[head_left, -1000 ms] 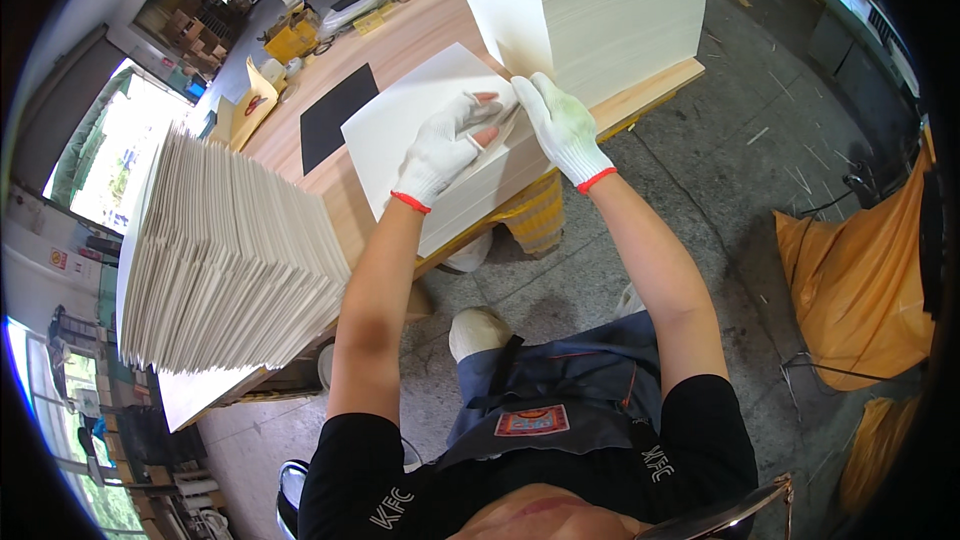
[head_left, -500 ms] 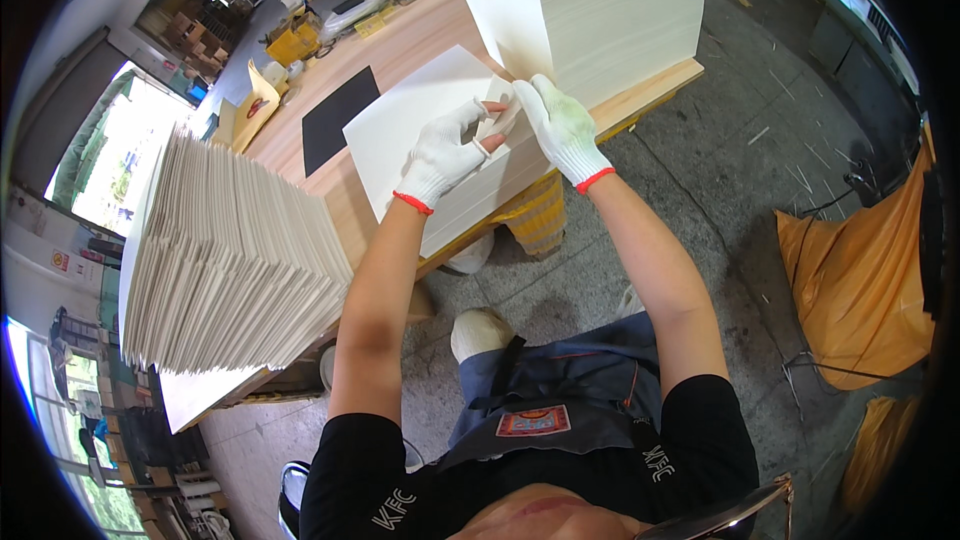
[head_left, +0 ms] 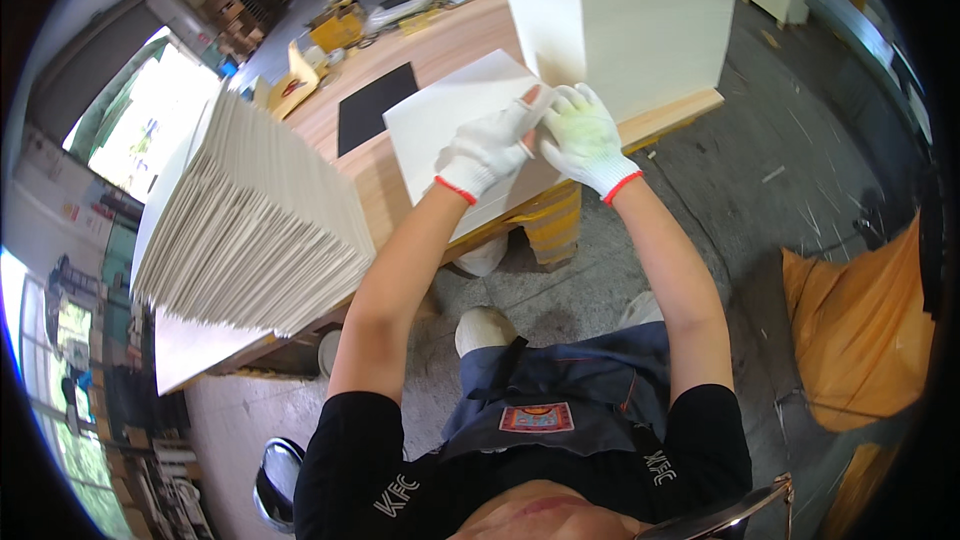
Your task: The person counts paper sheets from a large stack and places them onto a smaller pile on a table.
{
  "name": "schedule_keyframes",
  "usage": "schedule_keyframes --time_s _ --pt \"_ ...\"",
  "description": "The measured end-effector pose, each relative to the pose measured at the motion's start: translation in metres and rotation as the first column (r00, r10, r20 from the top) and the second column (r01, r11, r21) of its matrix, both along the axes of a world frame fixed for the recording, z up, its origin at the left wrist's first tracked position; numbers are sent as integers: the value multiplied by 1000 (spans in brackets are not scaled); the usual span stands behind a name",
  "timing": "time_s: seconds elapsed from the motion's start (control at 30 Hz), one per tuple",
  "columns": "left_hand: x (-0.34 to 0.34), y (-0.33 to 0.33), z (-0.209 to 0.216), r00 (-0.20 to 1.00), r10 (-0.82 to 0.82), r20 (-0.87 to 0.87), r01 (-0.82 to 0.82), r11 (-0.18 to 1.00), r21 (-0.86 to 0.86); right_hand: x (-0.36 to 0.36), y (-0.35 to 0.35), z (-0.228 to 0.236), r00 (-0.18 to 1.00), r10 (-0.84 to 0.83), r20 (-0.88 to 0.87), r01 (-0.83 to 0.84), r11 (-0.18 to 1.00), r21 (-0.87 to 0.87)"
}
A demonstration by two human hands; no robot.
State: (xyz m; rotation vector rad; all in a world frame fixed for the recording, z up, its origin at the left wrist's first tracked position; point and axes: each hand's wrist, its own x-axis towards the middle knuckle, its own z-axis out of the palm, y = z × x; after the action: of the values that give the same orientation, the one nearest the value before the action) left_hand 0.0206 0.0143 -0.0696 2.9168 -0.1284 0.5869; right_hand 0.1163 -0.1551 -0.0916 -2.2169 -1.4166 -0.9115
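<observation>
My left hand, in a white glove with red cuff and bare thumb and forefinger tips, is over the near right part of a stack of white sheets. Close against its fingertips is my right hand, gloved alike with a yellow-green tint on its back, its fingers bent. Something pale and thin seems to lie between the two hands, but blur hides what it is. Just beyond them stands a tall stack of white sheets, its left face bowed outward.
A high, jagged pile of off-white boards fills the table's left end. A black sheet lies on the wooden tabletop. Red-handled scissors and a yellow box are farther back. Orange sacking hangs at the right.
The view has shifted, so the table sits farther right. My right hand has gone from flat and upright to bent fingers, closer against my left fingertips.
</observation>
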Motion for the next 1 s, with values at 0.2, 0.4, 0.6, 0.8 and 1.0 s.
schedule_keyframes --time_s 0.2,0.4,0.6,0.8,1.0 --pt "-22 4 2 958 242 151 -244 970 -8 -32 18 22 987 23 -158 -29 999 -38" --pt "-64 16 53 839 508 193 -323 752 -574 -122 92 22 931 24 -365 -197 873 -446" --pt "-95 49 55 616 588 525 -151 742 -653 -163 118 0 985 9 -172 -62 950 -305" --pt "-108 69 104 632 560 536 -102 746 -659 -159 120 -5 990 56 -132 -90 960 -266" --pt "-165 50 209 461 637 618 53 675 -736 -158 116 -7 994 45 -100 -73 954 -290"
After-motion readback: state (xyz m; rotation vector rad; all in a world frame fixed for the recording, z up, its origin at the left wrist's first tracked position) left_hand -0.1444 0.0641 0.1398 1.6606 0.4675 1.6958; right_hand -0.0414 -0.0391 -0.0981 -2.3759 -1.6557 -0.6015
